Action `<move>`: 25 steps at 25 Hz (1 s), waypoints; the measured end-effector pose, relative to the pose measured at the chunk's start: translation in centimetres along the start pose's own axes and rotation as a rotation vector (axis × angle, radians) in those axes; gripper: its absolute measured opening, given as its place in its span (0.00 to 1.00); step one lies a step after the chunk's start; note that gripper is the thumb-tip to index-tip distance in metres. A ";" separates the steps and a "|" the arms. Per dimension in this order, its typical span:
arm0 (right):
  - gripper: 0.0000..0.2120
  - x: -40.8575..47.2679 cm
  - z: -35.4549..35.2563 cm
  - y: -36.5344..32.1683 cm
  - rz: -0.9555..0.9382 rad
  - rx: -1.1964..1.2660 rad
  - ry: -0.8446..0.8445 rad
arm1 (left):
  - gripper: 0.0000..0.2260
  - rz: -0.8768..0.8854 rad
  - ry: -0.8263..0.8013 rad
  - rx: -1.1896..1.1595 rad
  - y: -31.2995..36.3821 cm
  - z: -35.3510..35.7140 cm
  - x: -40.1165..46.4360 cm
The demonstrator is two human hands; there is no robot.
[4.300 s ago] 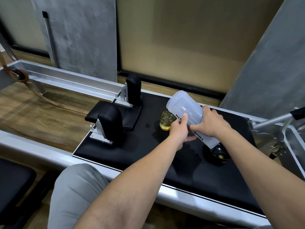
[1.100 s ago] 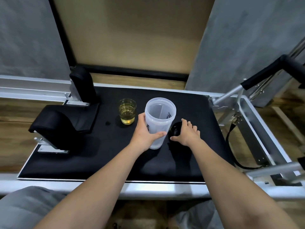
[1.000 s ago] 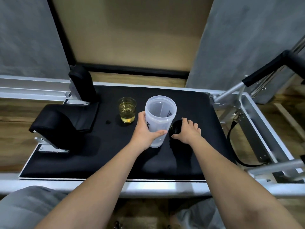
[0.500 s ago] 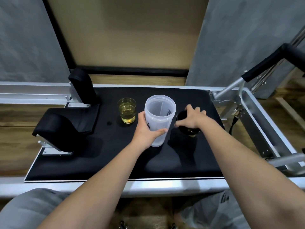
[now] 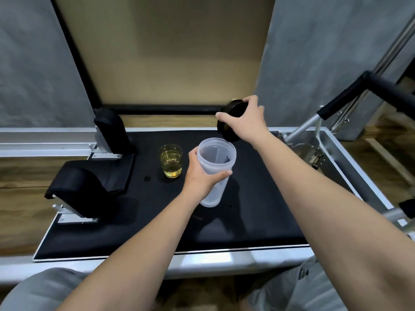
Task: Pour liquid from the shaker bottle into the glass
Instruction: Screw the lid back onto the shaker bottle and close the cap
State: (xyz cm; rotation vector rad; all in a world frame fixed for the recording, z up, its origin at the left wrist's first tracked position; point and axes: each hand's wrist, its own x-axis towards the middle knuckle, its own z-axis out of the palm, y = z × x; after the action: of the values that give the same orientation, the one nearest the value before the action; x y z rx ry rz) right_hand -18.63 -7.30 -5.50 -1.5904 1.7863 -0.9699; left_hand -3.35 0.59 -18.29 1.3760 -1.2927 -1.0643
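Note:
The translucent shaker bottle (image 5: 215,176) stands upright and open-topped on the black padded platform (image 5: 258,209); it looks empty. My left hand (image 5: 202,176) wraps around its upper part. To its left, apart from it, stands a small glass (image 5: 170,160) holding yellow liquid. My right hand (image 5: 243,118) holds the black round lid (image 5: 231,117) in the air, tilted, above and behind the bottle's rim.
Two black padded shoulder rests (image 5: 112,131) (image 5: 78,187) sit at the platform's left. A metal frame with a black-gripped bar (image 5: 350,95) stands at the right. Silver rails (image 5: 45,140) run left. Grey wall panels rise behind. My knees are below the front edge.
The bottle went from tilted over the glass to standing upright in my left hand. My right hand took the black lid from the platform and lifted it up above the bottle.

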 end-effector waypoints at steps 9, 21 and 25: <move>0.39 -2.8 2.7 -1.2 -0.146 -0.042 0.017 | 0.46 -0.067 -0.034 0.016 0.3 -0.7 0.4; 0.39 -8.8 4.1 3.0 -0.231 -0.138 0.024 | 0.14 -0.567 0.067 -0.727 3.1 -0.1 2.5; 0.37 -9.8 4.7 3.6 -0.289 -0.234 0.048 | 0.19 -0.620 0.098 -0.790 3.0 -0.1 1.8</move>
State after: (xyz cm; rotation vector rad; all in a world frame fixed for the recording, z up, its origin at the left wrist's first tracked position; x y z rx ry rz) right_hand -15.56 1.78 -11.76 -2.0301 1.7875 -0.9599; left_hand -3.72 -1.26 -15.30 1.1785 -0.2606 -1.6610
